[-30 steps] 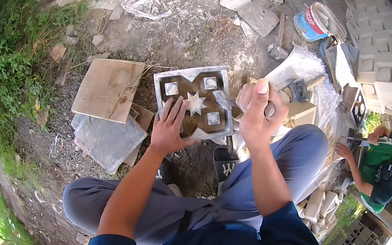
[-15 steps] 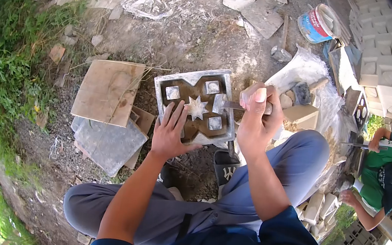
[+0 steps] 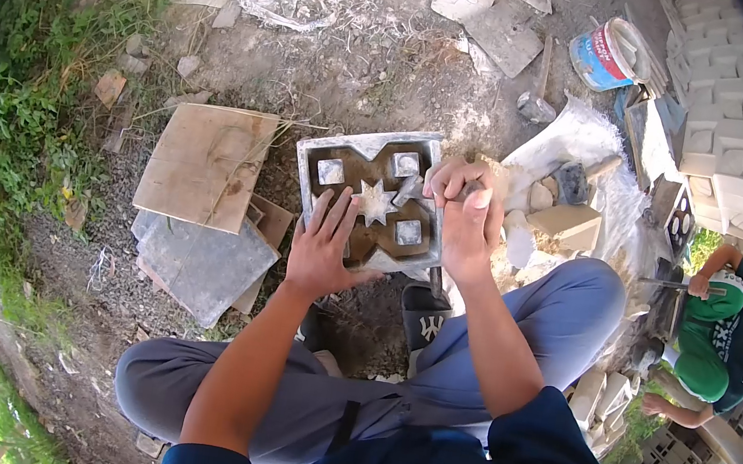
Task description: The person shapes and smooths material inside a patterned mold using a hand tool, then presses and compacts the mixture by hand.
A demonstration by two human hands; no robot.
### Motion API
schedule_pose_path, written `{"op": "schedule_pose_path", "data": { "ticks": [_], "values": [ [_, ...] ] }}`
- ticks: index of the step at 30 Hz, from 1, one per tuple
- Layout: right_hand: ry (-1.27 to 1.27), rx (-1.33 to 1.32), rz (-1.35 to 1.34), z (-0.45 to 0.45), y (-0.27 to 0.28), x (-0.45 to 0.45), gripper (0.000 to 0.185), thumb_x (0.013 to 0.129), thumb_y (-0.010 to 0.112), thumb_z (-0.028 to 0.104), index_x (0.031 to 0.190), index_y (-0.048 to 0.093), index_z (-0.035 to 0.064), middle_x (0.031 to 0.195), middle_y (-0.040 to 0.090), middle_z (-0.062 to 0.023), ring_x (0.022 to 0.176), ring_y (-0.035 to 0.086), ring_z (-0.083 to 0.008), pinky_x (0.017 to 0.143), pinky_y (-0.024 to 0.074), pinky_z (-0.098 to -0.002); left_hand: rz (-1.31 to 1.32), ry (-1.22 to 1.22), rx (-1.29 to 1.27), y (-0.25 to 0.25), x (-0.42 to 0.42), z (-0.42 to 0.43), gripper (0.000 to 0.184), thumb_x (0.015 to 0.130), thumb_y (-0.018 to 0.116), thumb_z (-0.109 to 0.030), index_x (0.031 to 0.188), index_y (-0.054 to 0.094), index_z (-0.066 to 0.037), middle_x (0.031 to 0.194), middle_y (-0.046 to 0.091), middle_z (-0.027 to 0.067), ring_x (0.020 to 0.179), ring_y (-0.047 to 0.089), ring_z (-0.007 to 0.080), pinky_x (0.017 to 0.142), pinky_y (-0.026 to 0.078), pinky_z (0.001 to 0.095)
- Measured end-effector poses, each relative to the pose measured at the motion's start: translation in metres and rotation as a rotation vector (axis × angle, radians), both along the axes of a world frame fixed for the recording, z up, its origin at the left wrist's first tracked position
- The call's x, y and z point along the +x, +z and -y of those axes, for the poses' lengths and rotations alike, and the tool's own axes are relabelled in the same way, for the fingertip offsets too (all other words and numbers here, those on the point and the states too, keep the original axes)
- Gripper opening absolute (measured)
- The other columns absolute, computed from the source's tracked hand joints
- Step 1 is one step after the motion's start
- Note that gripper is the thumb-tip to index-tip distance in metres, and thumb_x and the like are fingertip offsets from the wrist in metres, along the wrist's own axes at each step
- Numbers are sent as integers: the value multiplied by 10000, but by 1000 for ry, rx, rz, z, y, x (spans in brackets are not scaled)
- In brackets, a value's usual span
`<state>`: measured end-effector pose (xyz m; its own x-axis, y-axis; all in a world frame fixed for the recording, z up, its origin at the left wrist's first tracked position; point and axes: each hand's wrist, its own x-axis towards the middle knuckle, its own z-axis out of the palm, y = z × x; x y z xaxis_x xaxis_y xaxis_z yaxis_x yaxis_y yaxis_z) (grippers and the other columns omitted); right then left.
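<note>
A grey block mould (image 3: pixel 368 143) lies before me, with square studs and a star-shaped stud (image 3: pixel 374 202) in the middle and brown material around them. My left hand (image 3: pixel 323 254) rests on its lower left side, fingers stretched out, the tips near the star. Closed around the handle of a small trowel, my right hand (image 3: pixel 468 222) is at the mould's right edge. The trowel's blade (image 3: pixel 409 190) points down into the mould between the star and the right wall; part of it is hidden by the hand.
Stacked boards (image 3: pixel 205 169) lie to the left on the dirt. At the upper right stands a paint bucket (image 3: pixel 605 58). Stones and a block (image 3: pixel 565 226) sit on plastic sheeting at right. Another person (image 3: pixel 724 324) works at far right, beside stacked pale blocks (image 3: pixel 741 104).
My right hand has shifted left and turned, bringing the trowel from lying nearly flat to a steeper tilt over the mould. My left hand stays in place.
</note>
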<state>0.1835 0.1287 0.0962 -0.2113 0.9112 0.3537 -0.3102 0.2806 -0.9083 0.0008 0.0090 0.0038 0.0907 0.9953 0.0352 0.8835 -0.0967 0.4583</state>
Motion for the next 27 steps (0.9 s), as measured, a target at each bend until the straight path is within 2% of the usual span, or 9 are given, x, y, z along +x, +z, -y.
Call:
{"op": "schedule_pose_path", "data": {
  "ticks": [2, 6, 10, 15, 18, 22, 24, 26, 27],
  "values": [
    [36, -55, 20, -2, 10, 4, 458, 1124, 447, 456, 922, 483, 46, 868, 478, -68, 813, 445, -164, 769, 382, -334, -64, -2, -96, 5, 1, -1, 1289, 613, 894, -677, 1614, 369, -58, 1674, 378, 108, 1538, 347, 371, 1127, 443, 570],
    [34, 150, 44, 12, 16, 8, 348, 1088, 513, 346, 908, 508, 48, 843, 451, -55, 827, 435, -180, 765, 366, -343, -13, 1, -17, -7, -2, 4, 1282, 645, 848, -732, 1649, 328, -129, 1707, 324, 77, 1565, 309, 349, 1110, 433, 645],
    [54, -41, -59, -6, 9, 12, 308, 1036, 559, 314, 888, 516, 47, 886, 457, -60, 852, 414, -188, 774, 336, -338, -12, 5, -11, -6, -2, 6, 1278, 648, 845, -733, 1651, 327, -134, 1710, 318, 72, 1566, 305, 343, 1117, 430, 639],
    [106, 25, 5, 5, 9, 11, 241, 985, 534, 245, 859, 499, 43, 898, 445, -57, 844, 396, -177, 785, 326, -332, 24, 9, -7, -6, -2, 5, 1276, 653, 845, -728, 1655, 319, -137, 1712, 316, 66, 1572, 294, 336, 1118, 428, 640],
    [106, -47, 2, -5, 22, 12, 282, 1035, 531, 314, 879, 493, 82, 875, 440, -65, 879, 384, -202, 851, 326, -378, -9, 11, -78, -3, -1, 3, 1274, 652, 847, -725, 1653, 324, -134, 1711, 316, 64, 1574, 291, 333, 1128, 420, 638],
    [50, 53, -23, 9, 21, 9, 248, 1024, 537, 282, 903, 501, 68, 898, 434, -64, 893, 396, -203, 849, 330, -365, 16, 6, -35, -6, -2, 5, 1274, 653, 846, -729, 1650, 329, -127, 1715, 306, 62, 1575, 288, 332, 1134, 405, 659],
    [47, -38, -46, 2, 8, 5, 251, 1024, 542, 284, 907, 500, 66, 915, 438, -60, 893, 396, -195, 839, 328, -356, 21, -3, -4, -6, -1, 2, 1278, 651, 844, -734, 1649, 331, -121, 1713, 312, 66, 1573, 293, 335, 1132, 407, 654],
    [66, -67, -20, -2, 16, 4, 280, 1026, 555, 319, 904, 492, 75, 928, 440, -57, 877, 389, -185, 827, 323, -349, -79, -5, -72, 2, 0, 2, 1307, 616, 887, -696, 1629, 347, -72, 1684, 361, 98, 1543, 341, 362, 1154, 424, 553],
    [63, -63, -26, -4, 14, 3, 280, 1026, 555, 319, 904, 492, 75, 928, 440, -57, 877, 389, -185, 827, 323, -349, -42, -10, -26, 2, -2, 1, 1305, 613, 889, -693, 1629, 348, -76, 1684, 361, 96, 1545, 341, 358, 1141, 438, 558]
  ]
}}
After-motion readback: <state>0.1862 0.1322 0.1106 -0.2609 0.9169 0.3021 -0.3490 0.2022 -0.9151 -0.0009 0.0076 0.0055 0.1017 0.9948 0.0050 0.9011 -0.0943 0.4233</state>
